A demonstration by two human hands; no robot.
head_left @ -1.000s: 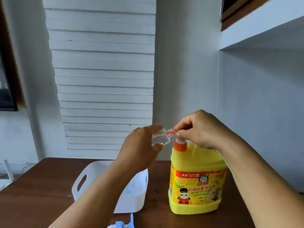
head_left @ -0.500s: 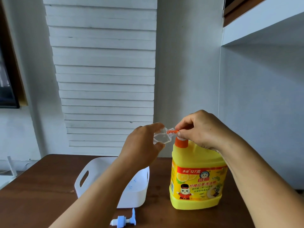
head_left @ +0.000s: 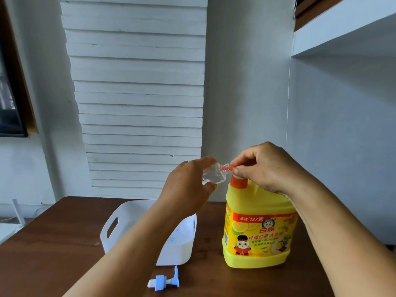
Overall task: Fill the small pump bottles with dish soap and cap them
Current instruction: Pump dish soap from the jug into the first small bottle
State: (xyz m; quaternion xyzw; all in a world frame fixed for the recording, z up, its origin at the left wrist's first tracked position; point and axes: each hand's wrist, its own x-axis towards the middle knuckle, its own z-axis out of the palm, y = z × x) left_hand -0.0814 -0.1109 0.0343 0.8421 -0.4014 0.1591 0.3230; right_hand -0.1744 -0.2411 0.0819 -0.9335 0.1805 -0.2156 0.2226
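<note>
Small clear bottle (head_left: 212, 176) lies tilted in the curled left hand (head_left: 188, 189), mouth at the orange pump nozzle (head_left: 227, 168); right hand (head_left: 263, 167) pinches the pump atop the yellow soap jug (head_left: 258, 228).

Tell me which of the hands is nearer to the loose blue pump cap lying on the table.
Left. The left hand is up and just right of the pump cap, holding the small clear bottle. The right hand is farther right, over the yellow soap jug.
</note>
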